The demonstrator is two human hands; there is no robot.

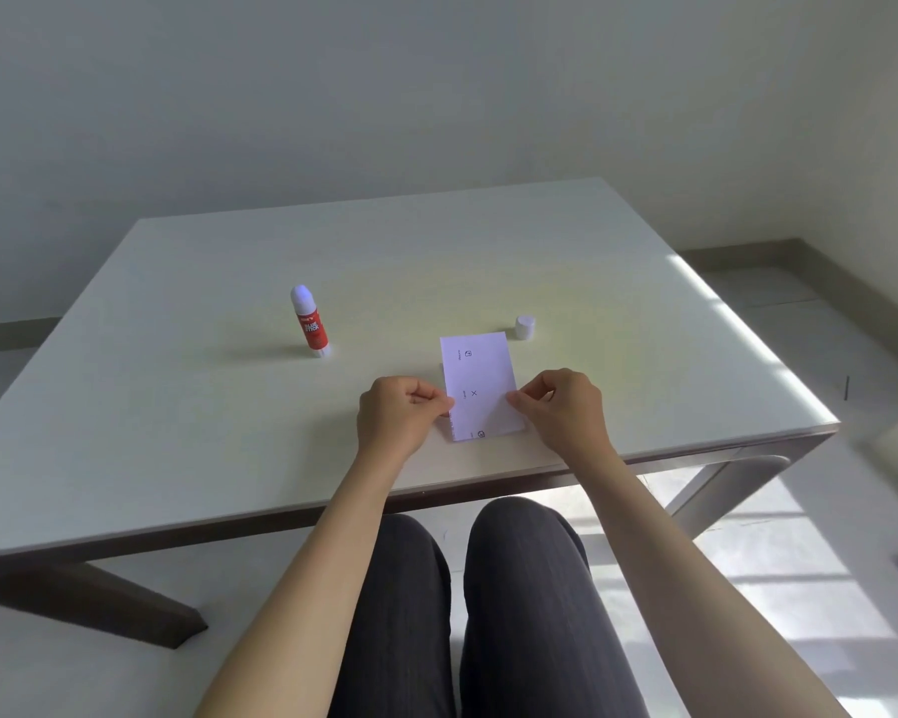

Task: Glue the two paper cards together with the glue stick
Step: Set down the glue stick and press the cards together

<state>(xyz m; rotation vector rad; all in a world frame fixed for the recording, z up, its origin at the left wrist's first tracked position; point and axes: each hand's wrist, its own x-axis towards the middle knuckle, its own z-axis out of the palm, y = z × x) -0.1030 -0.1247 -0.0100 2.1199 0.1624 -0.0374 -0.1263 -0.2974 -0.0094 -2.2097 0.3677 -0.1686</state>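
A white paper card (480,375) with small printed marks is held over the table near its front edge. A second card's edge (452,430) peeks out beneath it at the lower left, so the two lie stacked. My left hand (400,412) pinches the left edge of the cards. My right hand (561,404) pinches the right edge. The red glue stick (309,323) stands upright, uncapped, to the far left of the cards. Its white cap (524,326) rests just beyond the cards' top right corner.
The white table (177,406) has dark angled legs, and its front edge runs just in front of my hands. My knees in dark trousers (488,588) are under the edge. A pale wall stands behind the table.
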